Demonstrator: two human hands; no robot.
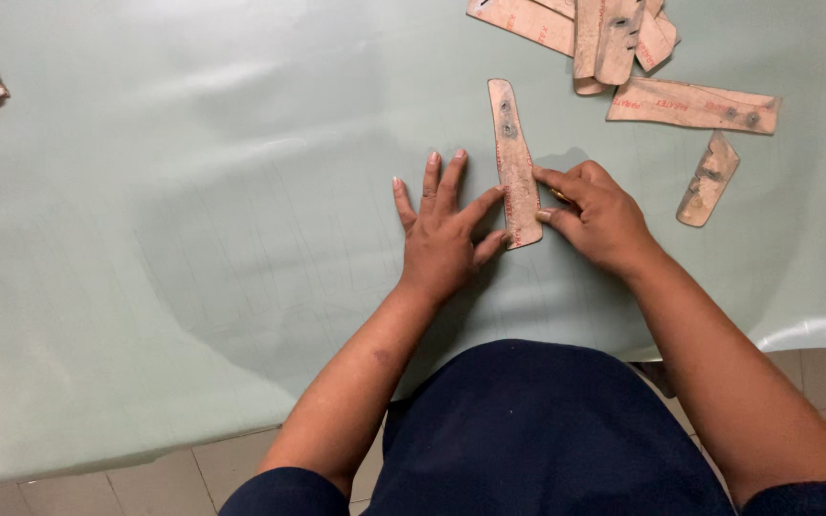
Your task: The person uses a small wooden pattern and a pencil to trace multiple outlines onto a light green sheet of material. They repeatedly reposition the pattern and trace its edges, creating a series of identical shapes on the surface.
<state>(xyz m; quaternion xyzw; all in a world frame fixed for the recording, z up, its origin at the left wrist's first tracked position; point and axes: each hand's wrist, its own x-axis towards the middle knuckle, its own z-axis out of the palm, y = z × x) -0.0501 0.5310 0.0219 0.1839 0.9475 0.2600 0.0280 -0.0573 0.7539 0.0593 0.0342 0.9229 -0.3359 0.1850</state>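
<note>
Pale green sheet (193,239) over the table, brown cardboard templates (514,162) scattered on it.

A big bench (145,287) covered with a smooth, pale green sheet that shines softly in the light fills most of the view, and below its front edge lies a floor of light beige tiles (145,483).

Brightness: moderate, even light is spread over the pale green sheet (193,239).
Glare: soft sheen is seen at upper left and at the sheet's lower right edge.
Shadows: faint, cast beside the hands.
Focus: sharp throughout.
</note>
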